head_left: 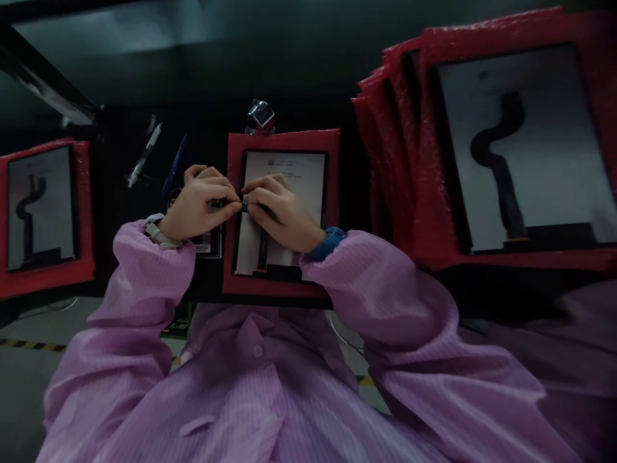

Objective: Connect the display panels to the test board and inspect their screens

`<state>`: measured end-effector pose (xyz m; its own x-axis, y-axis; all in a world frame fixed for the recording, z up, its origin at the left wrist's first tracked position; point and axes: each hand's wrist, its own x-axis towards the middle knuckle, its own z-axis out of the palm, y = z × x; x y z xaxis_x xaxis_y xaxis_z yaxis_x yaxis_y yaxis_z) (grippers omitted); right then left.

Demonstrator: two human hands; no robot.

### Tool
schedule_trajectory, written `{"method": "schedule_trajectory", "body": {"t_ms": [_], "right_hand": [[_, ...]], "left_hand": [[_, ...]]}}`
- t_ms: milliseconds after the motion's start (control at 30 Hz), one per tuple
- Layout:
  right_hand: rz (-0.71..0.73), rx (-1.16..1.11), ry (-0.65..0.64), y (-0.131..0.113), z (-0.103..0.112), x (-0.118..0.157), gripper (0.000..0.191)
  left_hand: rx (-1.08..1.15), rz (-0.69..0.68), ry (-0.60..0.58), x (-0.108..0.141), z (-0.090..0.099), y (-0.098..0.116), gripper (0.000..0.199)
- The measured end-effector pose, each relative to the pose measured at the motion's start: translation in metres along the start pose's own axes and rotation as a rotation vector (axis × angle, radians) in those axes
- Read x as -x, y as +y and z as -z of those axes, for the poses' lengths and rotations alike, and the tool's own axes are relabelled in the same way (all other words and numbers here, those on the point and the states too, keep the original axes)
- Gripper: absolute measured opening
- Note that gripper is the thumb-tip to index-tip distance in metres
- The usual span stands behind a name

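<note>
A flat panel (308,193) with a silvery back and dark edges lies on a red sheet (279,286) in front of me. Over the panel's left edge, my left hand (200,202) and my right hand (284,212) meet at the fingertips. Both pinch at a small dark piece (245,208), which seems to be the upper end of the black flex strip (263,249). The fingers hide most of that piece. Printed text shows near the panel's top.
Stacked red sheets with a large panel (554,161) stand at the right. Another panel (53,206) on red wrap lies at the left. A white syringe-like tool (144,154), blue pen (174,166) and shiny metal device (261,116) sit behind my hands.
</note>
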<state>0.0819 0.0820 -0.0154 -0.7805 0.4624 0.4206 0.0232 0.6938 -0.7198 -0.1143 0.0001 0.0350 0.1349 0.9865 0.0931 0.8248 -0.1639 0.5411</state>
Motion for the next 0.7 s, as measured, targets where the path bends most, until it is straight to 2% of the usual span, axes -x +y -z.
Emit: {"method": "schedule_trajectory", "body": {"t_ms": [133,233,267,333,400,433,467,567,633,700], "right_hand": [[0.004,-0.008,-0.013,-0.002,-0.002,0.0,0.018],[-0.007,-0.043,0.024,-0.003,-0.002,0.0,0.025],[-0.018,-0.054,0.054,-0.003,-0.001,0.0,0.03],[-0.054,-0.064,0.137,-0.001,-0.001,0.0,0.037],[-0.101,-0.063,0.223,0.003,-0.002,0.0,0.04],[-0.128,-0.064,0.254,0.005,-0.002,0.0,0.039],[-0.153,-0.067,0.277,0.008,-0.003,0.0,0.038],[-0.207,-0.083,0.323,0.014,-0.005,0.0,0.03],[-0.223,-0.094,0.342,0.016,-0.006,0.0,0.024],[-0.224,-0.097,0.344,0.017,-0.007,0.0,0.02]], "left_hand": [[-0.074,0.032,0.03,-0.003,-0.004,0.001,0.024],[-0.116,0.044,0.091,0.002,0.001,0.008,0.022],[-0.13,0.063,0.144,0.007,0.003,0.011,0.021],[-0.161,0.148,0.357,0.024,0.006,0.019,0.022],[-0.207,0.279,0.596,0.047,0.001,0.026,0.026],[-0.234,0.341,0.655,0.06,-0.005,0.029,0.026],[-0.257,0.384,0.646,0.072,-0.013,0.031,0.024],[-0.339,0.41,0.413,0.098,-0.042,0.036,0.013],[-0.446,0.372,0.299,0.107,-0.057,0.039,0.021],[-0.563,0.324,0.243,0.109,-0.064,0.042,0.032]]}}
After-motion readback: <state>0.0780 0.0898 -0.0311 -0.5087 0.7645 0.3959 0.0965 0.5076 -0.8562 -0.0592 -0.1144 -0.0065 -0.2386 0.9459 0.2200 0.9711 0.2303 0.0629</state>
